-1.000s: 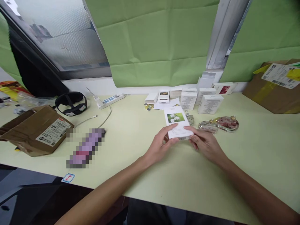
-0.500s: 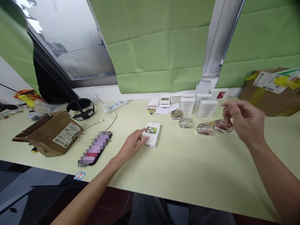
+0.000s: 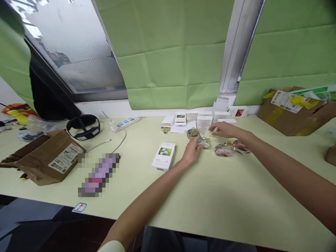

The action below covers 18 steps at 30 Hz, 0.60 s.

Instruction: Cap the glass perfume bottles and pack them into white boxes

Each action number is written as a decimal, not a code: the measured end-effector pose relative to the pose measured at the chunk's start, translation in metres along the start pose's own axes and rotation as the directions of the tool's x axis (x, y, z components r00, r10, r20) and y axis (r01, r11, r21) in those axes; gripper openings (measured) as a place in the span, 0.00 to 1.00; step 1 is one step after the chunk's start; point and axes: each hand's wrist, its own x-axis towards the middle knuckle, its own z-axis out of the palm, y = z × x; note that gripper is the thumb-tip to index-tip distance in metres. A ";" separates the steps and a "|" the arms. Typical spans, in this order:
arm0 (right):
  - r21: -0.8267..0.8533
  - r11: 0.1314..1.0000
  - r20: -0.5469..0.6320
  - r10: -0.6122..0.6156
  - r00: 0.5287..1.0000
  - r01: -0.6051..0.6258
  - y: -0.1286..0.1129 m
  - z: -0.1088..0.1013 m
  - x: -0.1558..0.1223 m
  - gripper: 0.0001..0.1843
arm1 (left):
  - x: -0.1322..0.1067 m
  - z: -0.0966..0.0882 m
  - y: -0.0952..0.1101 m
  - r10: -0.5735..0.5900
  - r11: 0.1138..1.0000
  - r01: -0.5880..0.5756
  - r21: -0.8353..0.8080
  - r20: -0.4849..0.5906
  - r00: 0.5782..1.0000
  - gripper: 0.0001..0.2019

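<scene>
My left hand point(image 3: 192, 152) is at the left end of a clear glass perfume bottle point(image 3: 205, 144), its fingers closed around that edge with the thumb in front. The bottle stands on the table. Just behind and to the right, my right hand point(image 3: 223, 130) hovers with bent, parted fingers and nothing in them, covering part of the white boxes. Two pink-tinted perfume bottles, one nearer point(image 3: 224, 150) and one farther right point(image 3: 240, 147), sit below my right forearm. Another dark-patterned bottle point(image 3: 193, 133) stands behind my left hand. A white box with a flower picture point(image 3: 164, 156) lies left of my left forearm.
Several white boxes point(image 3: 204, 123) stand along the wall. A taped carton point(image 3: 291, 115) is at the right, an opened carton point(image 3: 49, 157) at the left. A black headset point(image 3: 83, 127), a power strip point(image 3: 127, 124) and a pixelated phone point(image 3: 99, 175) occupy the left side.
My left hand has left the white flower box and moved right to the clear bottle. My right hand has swung left from beside the pink bottles toward the white boxes.
</scene>
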 end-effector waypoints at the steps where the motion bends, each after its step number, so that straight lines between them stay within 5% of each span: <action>1: -0.025 0.999 0.023 -0.024 0.999 0.025 0.003 0.005 0.008 0.16 | 0.000 0.000 -0.001 0.006 1.000 -0.006 0.001 -0.009 1.000 0.19; 6: -0.128 0.981 0.126 -0.132 0.983 0.148 0.008 0.027 0.039 0.18 | -0.021 -0.010 -0.001 0.033 0.999 -0.033 -0.007 -0.027 0.999 0.16; 11: -0.208 0.960 0.194 -0.148 0.970 0.188 0.001 0.041 0.054 0.10 | -0.045 -0.019 -0.001 0.021 0.999 -0.021 -0.024 0.011 1.000 0.18; 18: -0.219 0.959 0.239 -0.128 0.962 0.182 0.003 0.032 0.062 0.07 | -0.046 -0.020 -0.004 0.023 0.998 -0.020 -0.052 0.046 0.999 0.20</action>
